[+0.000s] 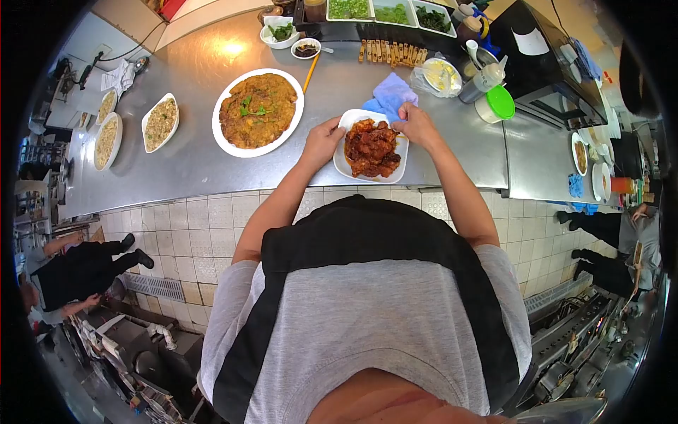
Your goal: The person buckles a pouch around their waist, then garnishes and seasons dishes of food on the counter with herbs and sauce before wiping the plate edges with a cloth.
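A white square plate (401,164) heaped with glossy red-brown sauced meat pieces (373,147) is in front of me at the counter's near edge. My left hand (323,141) grips its left rim, the thumb on the edge. At the upper right corner, my right hand (418,126) is closed on the rim, fingertips partly hidden. Right behind the plate lies a crumpled blue cloth (393,95), close against my right fingers. To the left sits a large oval plate (220,141) with a browned omelette-like pancake (258,112) topped with green leaves.
Fried rice dishes (161,124) stand at the left of the steel counter (205,173). Small sauce bowl (306,48), orange pencil-like stick (311,71), wooden clips (392,52) and herb trays (395,13) line the back. Green-lidded tub (498,103) is right. Other people stand at both sides behind.
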A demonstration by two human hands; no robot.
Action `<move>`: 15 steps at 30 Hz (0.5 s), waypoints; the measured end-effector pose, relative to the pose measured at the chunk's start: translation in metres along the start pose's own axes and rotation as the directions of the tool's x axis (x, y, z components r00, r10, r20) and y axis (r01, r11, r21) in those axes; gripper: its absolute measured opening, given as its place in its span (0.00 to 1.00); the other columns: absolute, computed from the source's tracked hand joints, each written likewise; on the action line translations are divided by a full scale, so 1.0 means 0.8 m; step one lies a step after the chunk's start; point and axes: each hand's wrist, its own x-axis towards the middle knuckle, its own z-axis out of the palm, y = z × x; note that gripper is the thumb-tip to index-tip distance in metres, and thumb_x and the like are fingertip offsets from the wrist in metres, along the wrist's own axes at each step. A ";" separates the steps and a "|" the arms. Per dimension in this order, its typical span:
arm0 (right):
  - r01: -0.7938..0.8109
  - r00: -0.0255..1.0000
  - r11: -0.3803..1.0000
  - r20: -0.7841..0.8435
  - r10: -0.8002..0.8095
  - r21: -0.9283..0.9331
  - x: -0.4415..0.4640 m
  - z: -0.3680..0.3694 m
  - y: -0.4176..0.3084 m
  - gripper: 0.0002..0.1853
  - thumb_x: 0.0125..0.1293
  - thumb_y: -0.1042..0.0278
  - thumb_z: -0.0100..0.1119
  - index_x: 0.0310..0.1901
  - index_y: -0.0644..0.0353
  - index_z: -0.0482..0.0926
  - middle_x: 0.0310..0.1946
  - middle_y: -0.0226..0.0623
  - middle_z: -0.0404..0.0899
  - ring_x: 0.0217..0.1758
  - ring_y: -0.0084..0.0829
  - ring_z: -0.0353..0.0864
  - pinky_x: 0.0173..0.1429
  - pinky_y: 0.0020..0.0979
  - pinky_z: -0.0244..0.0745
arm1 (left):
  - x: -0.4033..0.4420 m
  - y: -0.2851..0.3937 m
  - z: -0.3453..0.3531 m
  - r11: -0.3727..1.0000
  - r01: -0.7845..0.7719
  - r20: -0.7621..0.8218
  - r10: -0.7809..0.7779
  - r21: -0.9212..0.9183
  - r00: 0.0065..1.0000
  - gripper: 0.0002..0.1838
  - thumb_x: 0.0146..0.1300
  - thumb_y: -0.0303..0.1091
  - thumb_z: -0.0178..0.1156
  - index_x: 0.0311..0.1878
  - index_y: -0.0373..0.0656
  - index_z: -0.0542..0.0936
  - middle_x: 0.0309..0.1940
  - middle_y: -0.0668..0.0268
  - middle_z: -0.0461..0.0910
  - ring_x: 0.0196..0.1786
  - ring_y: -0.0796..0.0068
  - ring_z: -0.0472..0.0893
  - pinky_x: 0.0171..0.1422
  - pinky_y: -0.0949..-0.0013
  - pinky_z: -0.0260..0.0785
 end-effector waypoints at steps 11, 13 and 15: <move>-0.082 0.993 0.984 -0.070 0.094 0.161 -0.043 -0.008 0.014 0.11 0.51 0.67 0.66 0.32 0.61 0.74 0.28 0.41 0.80 0.35 0.38 0.81 0.42 0.35 0.74 | -0.042 0.023 0.008 0.976 0.160 -0.068 -0.171 -0.148 0.983 0.17 0.61 0.28 0.55 0.55 0.41 0.77 0.28 0.65 0.77 0.26 0.75 0.78 0.28 0.71 0.73; -0.152 0.980 0.852 -0.039 0.197 0.502 -0.043 -0.039 0.023 0.09 0.52 0.70 0.65 0.32 0.61 0.75 0.28 0.36 0.79 0.34 0.32 0.80 0.41 0.31 0.74 | -0.049 0.031 0.002 0.960 0.214 -0.061 -0.228 -0.183 0.972 0.18 0.61 0.27 0.55 0.55 0.41 0.77 0.27 0.66 0.76 0.22 0.77 0.78 0.22 0.73 0.72; -0.082 0.970 0.789 -0.133 0.203 0.609 -0.042 -0.063 0.043 0.07 0.53 0.71 0.64 0.32 0.60 0.76 0.28 0.31 0.78 0.34 0.27 0.79 0.40 0.29 0.74 | -0.053 0.019 -0.007 0.964 0.194 -0.094 -0.213 -0.180 0.973 0.18 0.62 0.27 0.55 0.56 0.42 0.76 0.28 0.67 0.75 0.20 0.78 0.77 0.17 0.74 0.70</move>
